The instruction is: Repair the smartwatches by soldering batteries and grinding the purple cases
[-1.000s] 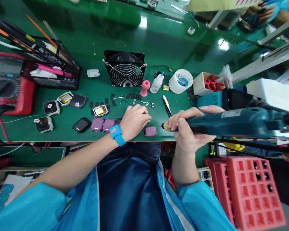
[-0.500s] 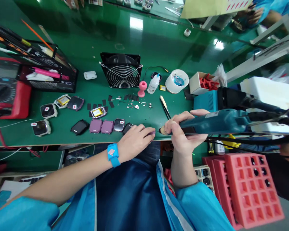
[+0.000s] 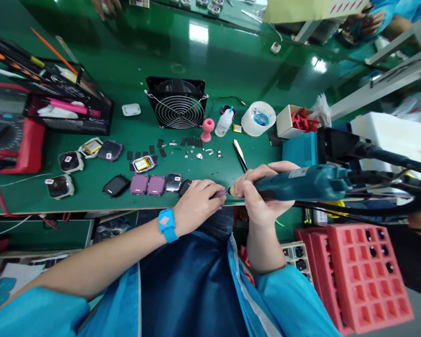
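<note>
My left hand (image 3: 199,202), with a blue strap at its wrist, is closed around a small purple watch case (image 3: 219,194) at the front edge of the green bench (image 3: 228,161). My fingers cover most of the case. My right hand (image 3: 257,189) grips a teal electric screwdriver (image 3: 298,182) held level, its tip pointing left and close against the case. Whether the tip touches it I cannot tell. Left of my left hand lie purple watch cases (image 3: 156,185), black ones (image 3: 116,186) and a watch with a dark screen (image 3: 173,182).
Behind stand a black fan (image 3: 180,110), a pink dispenser (image 3: 207,129), a white bottle (image 3: 224,122) and a white tub (image 3: 249,119). Tweezers (image 3: 240,155) lie near my right hand. A red multimeter (image 3: 35,150) sits left; pink foam trays (image 3: 366,281) are lower right. Another person's hand (image 3: 107,7) shows far off.
The screwdriver and my right hand have shifted slightly left, bringing the tip up to the case. My left hand has turned a little, so more of the purple case shows.
</note>
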Demonstrator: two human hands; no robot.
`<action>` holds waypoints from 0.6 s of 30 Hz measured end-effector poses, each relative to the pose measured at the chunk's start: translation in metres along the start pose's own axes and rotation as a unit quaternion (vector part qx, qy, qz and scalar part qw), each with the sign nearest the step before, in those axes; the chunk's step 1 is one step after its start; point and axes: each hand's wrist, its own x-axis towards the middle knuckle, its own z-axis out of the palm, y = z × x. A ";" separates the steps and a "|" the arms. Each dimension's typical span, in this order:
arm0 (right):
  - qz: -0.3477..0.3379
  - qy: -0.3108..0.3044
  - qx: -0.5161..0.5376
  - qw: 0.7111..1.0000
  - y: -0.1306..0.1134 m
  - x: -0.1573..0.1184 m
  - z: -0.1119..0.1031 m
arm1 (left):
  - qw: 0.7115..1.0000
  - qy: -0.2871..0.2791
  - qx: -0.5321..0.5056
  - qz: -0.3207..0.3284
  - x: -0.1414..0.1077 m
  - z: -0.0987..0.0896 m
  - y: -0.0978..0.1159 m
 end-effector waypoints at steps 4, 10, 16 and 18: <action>-0.003 0.001 0.013 1.000 -0.001 -0.001 0.000 | 1.000 -0.003 0.000 -0.002 0.000 0.000 0.001; 0.004 -0.002 -0.002 1.000 0.000 -0.002 0.000 | 1.000 0.007 -0.001 -0.003 0.000 0.001 0.001; 0.075 -0.092 0.016 0.993 0.000 -0.003 -0.008 | 1.000 0.026 0.003 0.005 0.000 0.002 0.001; 0.088 -0.126 0.047 0.987 0.000 0.000 -0.011 | 0.999 0.033 0.003 0.007 0.000 0.002 0.001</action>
